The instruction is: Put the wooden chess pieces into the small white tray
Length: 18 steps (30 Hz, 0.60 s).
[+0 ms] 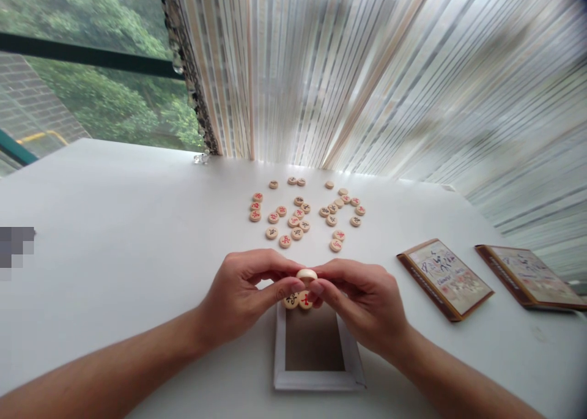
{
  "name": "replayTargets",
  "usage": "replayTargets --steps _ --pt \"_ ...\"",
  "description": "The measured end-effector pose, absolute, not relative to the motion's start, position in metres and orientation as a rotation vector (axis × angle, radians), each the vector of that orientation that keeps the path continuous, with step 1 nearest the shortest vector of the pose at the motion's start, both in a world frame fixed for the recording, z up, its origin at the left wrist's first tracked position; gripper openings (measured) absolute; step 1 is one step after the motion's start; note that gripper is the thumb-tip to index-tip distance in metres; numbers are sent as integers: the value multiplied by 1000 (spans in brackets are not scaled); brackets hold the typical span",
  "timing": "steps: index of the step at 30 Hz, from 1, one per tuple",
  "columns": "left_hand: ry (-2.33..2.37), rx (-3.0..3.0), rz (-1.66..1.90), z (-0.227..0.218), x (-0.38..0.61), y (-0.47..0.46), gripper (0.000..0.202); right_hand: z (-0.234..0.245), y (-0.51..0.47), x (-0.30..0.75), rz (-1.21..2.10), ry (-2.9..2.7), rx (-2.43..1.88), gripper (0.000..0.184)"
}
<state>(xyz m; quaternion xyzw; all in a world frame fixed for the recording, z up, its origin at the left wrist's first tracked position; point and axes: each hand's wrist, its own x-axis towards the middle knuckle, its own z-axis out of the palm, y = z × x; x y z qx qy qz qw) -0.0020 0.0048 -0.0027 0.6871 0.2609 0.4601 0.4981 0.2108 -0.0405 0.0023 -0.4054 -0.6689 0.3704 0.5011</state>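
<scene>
Between the fingertips of my left hand (250, 290) and my right hand (360, 300) is a round wooden xiangqi piece (307, 276), pale and plain on the side I see. Both hands pinch it from opposite sides. Just below it, two more xiangqi pieces show, one with a black character (291, 301) and one with a red character (305, 300). These lie at the far end of an open shallow box (316, 379) with white edges and a brown inside. My hands hide part of the box's far end and sides.
Several xiangqi pieces (293, 221) with red or black characters lie scattered on the white table (137, 223) beyond my hands. Two flat printed boxes (447, 278) (532, 275) lie at the right. A striped string curtain (293, 70) hangs at the back, beside a window (92, 70).
</scene>
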Motion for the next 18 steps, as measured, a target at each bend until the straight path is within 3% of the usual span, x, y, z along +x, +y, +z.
replayTargets --steps 6,18 --pt "572 1563 1073 -5 -1 0 38 3 -42 207 1141 -1463 -1028 23" --pt "549 1940 1118 -2 0 1 20 4 -45 206 1098 -1547 -1171 29"
